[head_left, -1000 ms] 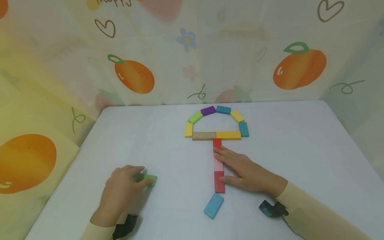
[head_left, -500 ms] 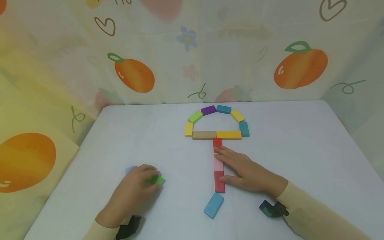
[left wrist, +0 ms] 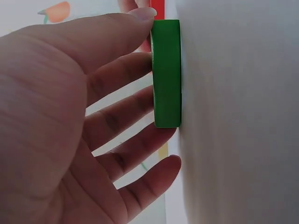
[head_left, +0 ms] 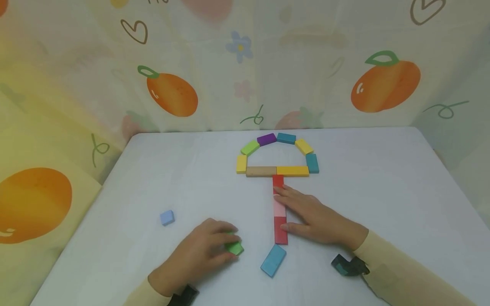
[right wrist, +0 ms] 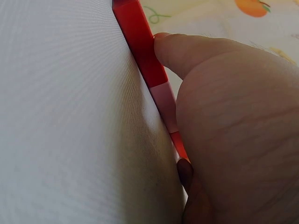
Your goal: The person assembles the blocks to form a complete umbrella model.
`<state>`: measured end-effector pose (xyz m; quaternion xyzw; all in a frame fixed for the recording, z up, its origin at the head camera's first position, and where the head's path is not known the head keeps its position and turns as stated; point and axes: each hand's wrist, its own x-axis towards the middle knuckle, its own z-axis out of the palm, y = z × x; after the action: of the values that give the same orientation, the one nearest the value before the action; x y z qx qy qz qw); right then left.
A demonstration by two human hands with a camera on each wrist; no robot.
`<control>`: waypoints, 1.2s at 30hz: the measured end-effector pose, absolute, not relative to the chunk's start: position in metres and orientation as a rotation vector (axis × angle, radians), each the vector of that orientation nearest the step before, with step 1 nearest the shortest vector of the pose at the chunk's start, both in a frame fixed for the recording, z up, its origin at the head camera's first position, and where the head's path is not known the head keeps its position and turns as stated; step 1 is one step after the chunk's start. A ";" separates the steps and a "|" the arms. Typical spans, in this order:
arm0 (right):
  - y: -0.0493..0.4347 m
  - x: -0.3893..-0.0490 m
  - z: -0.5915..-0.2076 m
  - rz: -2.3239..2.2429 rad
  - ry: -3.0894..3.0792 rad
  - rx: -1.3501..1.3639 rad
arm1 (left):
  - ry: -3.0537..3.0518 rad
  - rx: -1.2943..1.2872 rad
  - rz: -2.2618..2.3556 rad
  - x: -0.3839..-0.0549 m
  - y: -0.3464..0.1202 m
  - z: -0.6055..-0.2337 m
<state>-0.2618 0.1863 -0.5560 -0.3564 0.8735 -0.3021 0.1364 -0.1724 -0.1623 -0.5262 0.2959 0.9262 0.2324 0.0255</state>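
My left hand [head_left: 203, 253] holds a green block [head_left: 235, 247] by thumb and fingertips, low over the white table. In the left wrist view the thumb is at one end of this green block [left wrist: 167, 74], with fingers along its far side. My right hand [head_left: 321, 216] rests its fingers and thumb on a straight column of a red block [head_left: 278, 180], a pink block [head_left: 280, 208] and another red block [head_left: 281, 231]. Close below the column lies a tilted blue block [head_left: 273, 261].
A tan block [head_left: 261, 171] and a yellow block [head_left: 292, 171] form a bar atop the column. Several coloured blocks, including a purple block [head_left: 266, 139], arch above it. A small light blue block [head_left: 167, 217] lies on the white table [head_left: 115, 238] at left.
My left hand has moved right and nearer the front with the green block, towards the column. The light blue block it covered now shows. My right hand has stayed in place.
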 end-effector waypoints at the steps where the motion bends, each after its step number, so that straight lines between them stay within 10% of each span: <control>1: 0.186 -0.262 -0.556 -0.872 2.529 -1.032 | 2.852 0.924 0.722 -0.172 -0.161 -0.526; 36: 0.186 -0.263 -0.558 -0.851 2.545 -1.037 | 2.761 1.337 0.697 -0.163 -0.140 -0.535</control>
<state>-0.2629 0.1861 -0.5583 -0.3573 0.8770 -0.2930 0.1318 -0.1629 -0.1402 -0.5352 0.4251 0.8776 0.2216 -0.0019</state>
